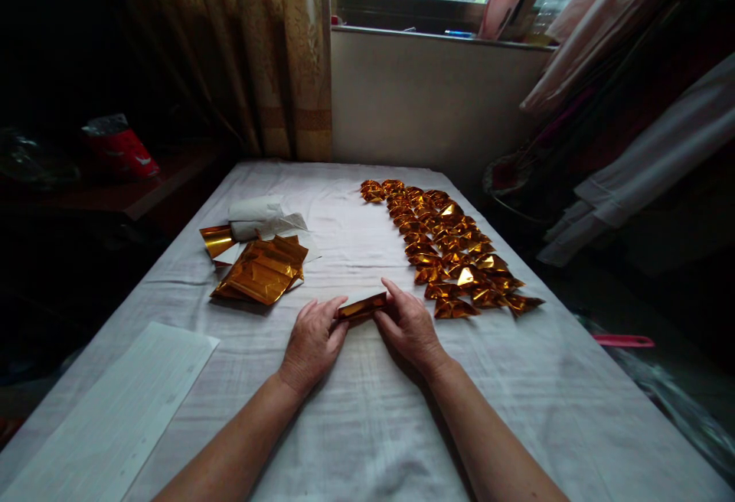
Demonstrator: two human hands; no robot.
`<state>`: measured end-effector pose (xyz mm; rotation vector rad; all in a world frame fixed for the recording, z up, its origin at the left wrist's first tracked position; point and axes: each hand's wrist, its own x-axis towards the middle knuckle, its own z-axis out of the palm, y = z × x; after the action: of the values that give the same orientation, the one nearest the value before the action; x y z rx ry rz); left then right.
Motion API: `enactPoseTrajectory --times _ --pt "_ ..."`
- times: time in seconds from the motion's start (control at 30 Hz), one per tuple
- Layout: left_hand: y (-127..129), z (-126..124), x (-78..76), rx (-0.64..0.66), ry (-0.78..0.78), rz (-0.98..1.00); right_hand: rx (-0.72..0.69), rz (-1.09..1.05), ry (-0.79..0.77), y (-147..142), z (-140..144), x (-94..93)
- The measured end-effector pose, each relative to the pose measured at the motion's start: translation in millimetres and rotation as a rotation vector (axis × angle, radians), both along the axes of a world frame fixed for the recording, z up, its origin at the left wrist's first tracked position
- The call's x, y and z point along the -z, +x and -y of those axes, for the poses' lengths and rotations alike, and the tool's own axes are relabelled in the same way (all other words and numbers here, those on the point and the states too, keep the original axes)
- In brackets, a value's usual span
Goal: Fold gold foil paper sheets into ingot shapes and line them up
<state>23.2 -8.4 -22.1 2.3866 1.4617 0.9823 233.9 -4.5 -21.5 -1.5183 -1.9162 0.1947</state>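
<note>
Between my two hands, a partly folded sheet of gold foil paper is held just above the white cloth, its shiny side and a pale inner face showing. My left hand pinches its left end between thumb and fingers. On the opposite end, my right hand grips with the thumb below and the index finger raised. A stack of flat gold foil sheets lies to the left, beyond my left hand. Several folded gold foil pieces sit in rows to the right, the nearest ones close to my right hand.
A white cloth covers the table. Behind the stack lies a white paper roll; a long pale sheet rests at front left. A curtain, window wall and hanging clothes border the table.
</note>
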Motion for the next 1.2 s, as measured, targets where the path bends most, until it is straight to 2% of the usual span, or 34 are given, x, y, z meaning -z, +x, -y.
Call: enactPoseTrajectory --times 0.13,0.37,0.53,0.73,0.9,1.07,1.2 --pt "-1 1 1.9 -0.001 0.004 -0.026 -0.005 0.018 0.007 0 1 1.9" --pt "0 5 1.1 0.035 0.017 -0.033 -0.046 0.116 0.206 -2 10 -11.5" --pt "-2 4 2.5 0.027 0.016 -0.003 -0.200 0.223 0.149 -7 16 -23.0" --pt "-4 2 0.2 0.042 -0.046 -0.010 -0.281 0.209 0.092 -7 22 -17.7" --pt "-5 2 -1.2 0.081 -0.037 0.024 -0.321 0.185 0.106 -4 29 -16.4" --pt "-7 -8 -3.5 -0.005 -0.016 -0.018 -0.329 0.179 0.151 -5 33 -14.6" --pt "-6 -20 -12.0 -0.073 -0.091 -0.091 -0.319 0.160 0.160 -4 34 -12.1"
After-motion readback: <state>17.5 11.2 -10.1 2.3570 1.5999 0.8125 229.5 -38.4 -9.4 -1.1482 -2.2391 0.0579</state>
